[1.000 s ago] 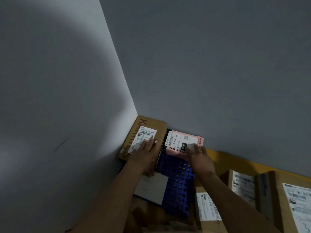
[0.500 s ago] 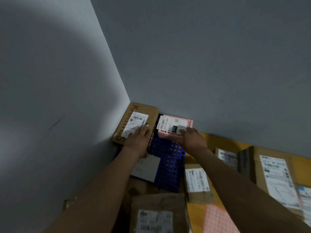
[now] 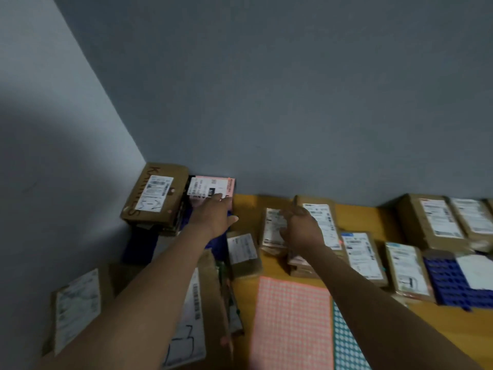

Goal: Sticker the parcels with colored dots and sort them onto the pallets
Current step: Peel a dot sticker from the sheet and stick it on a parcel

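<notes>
- Left hand (image 3: 213, 218): fingers straight, tips on the pink parcel (image 3: 213, 186), far left.
- Right hand (image 3: 301, 228): fingers loosely curled, empty, over a brown parcel (image 3: 270, 231).

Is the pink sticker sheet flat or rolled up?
Flat. The pink sticker sheet lies spread on the yellow table, dot rows showing.
</notes>
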